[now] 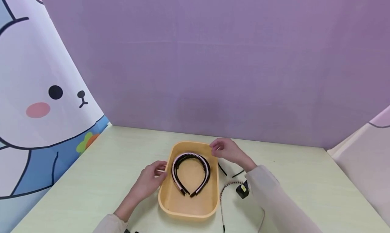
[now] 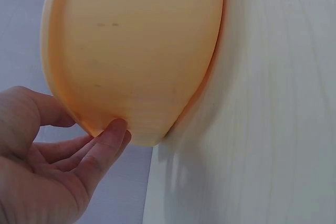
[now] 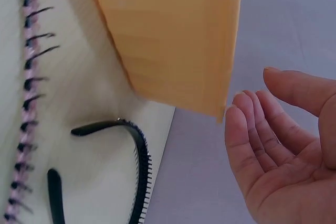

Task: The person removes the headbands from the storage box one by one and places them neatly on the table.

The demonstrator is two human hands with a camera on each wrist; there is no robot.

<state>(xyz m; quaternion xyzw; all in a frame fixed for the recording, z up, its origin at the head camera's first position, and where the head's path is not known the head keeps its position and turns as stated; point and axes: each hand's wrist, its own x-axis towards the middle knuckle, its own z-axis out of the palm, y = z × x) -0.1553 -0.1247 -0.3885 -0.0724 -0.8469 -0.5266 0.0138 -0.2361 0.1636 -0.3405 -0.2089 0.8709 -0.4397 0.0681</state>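
Observation:
A yellow-orange plastic bin stands at the middle of the table. Inside it lie several headbands, black and pale pink, nested together with their ends toward the front. My left hand holds the bin's left wall at the rim; in the left wrist view fingertips press the outer side. By the far right corner is my right hand, fingers loosely bent with nothing between them. The right wrist view shows its fingertips right beside the bin's rim.
To the bin's right, a black toothed headband lies on the table, partly hidden by my right arm in the head view. Nearer to me lies a pink-and-black wrapped headband. A purple cloth wall rises behind the table.

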